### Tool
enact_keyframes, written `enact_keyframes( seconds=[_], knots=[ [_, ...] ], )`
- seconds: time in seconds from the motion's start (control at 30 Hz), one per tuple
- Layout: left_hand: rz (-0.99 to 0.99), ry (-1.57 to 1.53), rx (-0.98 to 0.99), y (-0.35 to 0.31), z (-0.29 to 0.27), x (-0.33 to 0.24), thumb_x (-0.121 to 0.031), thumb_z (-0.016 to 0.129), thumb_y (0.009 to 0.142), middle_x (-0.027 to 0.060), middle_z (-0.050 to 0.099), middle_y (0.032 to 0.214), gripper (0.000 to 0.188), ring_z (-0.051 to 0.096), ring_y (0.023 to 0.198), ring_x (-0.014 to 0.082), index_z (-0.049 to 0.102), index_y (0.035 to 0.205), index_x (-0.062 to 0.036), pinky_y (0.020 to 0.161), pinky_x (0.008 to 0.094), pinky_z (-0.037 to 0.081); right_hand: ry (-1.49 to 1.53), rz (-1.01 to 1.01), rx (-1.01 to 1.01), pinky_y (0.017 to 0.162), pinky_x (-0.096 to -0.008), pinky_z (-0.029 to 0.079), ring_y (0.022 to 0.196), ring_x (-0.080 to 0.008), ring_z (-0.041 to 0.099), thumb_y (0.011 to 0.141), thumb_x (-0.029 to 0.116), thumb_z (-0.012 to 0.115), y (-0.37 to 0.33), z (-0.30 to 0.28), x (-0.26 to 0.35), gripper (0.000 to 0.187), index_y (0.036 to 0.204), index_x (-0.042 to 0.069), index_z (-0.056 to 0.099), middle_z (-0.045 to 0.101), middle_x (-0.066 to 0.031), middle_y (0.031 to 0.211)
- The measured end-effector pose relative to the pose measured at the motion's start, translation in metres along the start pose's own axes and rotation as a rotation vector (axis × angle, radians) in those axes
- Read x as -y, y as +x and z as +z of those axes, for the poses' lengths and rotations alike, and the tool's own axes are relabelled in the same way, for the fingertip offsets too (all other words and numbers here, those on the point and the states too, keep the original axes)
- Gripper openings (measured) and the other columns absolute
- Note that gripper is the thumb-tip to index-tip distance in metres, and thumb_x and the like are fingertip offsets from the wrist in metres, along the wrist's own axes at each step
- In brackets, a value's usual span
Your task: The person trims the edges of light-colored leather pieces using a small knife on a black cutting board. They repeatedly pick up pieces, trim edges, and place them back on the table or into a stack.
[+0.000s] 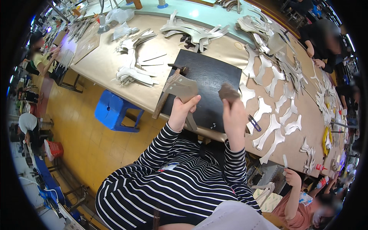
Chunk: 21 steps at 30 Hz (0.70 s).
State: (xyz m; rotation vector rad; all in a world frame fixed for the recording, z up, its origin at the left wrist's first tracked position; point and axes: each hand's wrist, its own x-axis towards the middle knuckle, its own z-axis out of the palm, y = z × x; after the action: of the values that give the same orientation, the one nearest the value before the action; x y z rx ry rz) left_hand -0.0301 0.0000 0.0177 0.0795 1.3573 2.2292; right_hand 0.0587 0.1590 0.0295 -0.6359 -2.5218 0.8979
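Observation:
My left hand is closed on a flat grey-brown shoe-upper piece, thumb on top, held over the left part of a black board. A strip of the piece hangs below the hand. To the right, over the board's right edge, my right hand pinches a small brown piece, blurred, its kind unclear. A hammer lies along the board's left edge, its wooden handle partly behind the held piece. Beside my right hand lies a dark pen-like tool. Tiny pale scraps sit on the board.
White cut pieces are spread over the table at the right. Stacks of pale pieces lie at the left and far side. A blue stool stands left of the table. At the lower right, a co-worker's hand holds a pale strip.

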Motion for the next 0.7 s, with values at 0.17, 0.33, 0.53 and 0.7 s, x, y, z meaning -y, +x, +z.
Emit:
enact_keyframes(
  seconds=[0.17, 0.33, 0.53, 0.7],
  knots=[
    [-0.021, 0.102, 0.002, -0.003, -0.008, -0.006, -0.01, 0.07, 0.089, -0.0002, 0.055, 0.07, 0.013, 0.05, 0.056, 0.0058, 0.061, 0.093, -0.0032, 0.05, 0.0201, 0.04, -0.325, 0.015, 0.126, 0.078, -0.0472, 0.048, 0.092, -0.0365, 0.062, 0.093, 0.016, 0.059, -0.006, 0.048, -0.022, 0.033, 0.12, -0.002, 0.05, 0.063, -0.0209, 0.098],
    [-0.111, 0.152, 0.198, 0.001, -0.03, -0.002, -0.022, 0.064, 0.094, 0.0019, 0.058, 0.081, 0.02, 0.053, 0.069, 0.0075, 0.058, 0.103, -0.0043, 0.063, 0.0226, 0.044, 0.47, 0.233, 0.088, 0.086, -0.0437, 0.048, 0.105, -0.0424, 0.061, 0.098, 0.017, 0.051, 0.0, 0.048, -0.052, 0.044, 0.136, -0.004, 0.041, 0.062, -0.028, 0.112],
    [-0.28, -0.227, 0.508, 0.0, -0.036, -0.002, -0.034, 0.044, 0.104, 0.0132, 0.059, 0.121, 0.044, 0.059, 0.105, 0.0202, 0.044, 0.134, -0.0014, 0.093, 0.0346, 0.047, 0.111, 0.194, 0.023, 0.098, -0.0427, 0.042, 0.113, -0.0416, 0.048, 0.086, 0.008, 0.067, -0.003, 0.063, -0.061, 0.068, 0.142, -0.008, 0.033, 0.044, -0.0274, 0.127],
    [-0.258, -0.113, 0.335, 0.001, -0.038, -0.003, -0.024, 0.056, 0.1, 0.0105, 0.061, 0.113, 0.053, 0.063, 0.095, 0.0158, 0.037, 0.145, -0.0028, 0.085, 0.0299, 0.053, -0.081, 0.06, -0.035, 0.103, -0.0467, 0.038, 0.121, -0.0445, 0.039, 0.082, 0.011, 0.073, -0.024, 0.059, -0.06, 0.076, 0.142, -0.01, 0.032, 0.038, -0.0292, 0.135]
  ],
)
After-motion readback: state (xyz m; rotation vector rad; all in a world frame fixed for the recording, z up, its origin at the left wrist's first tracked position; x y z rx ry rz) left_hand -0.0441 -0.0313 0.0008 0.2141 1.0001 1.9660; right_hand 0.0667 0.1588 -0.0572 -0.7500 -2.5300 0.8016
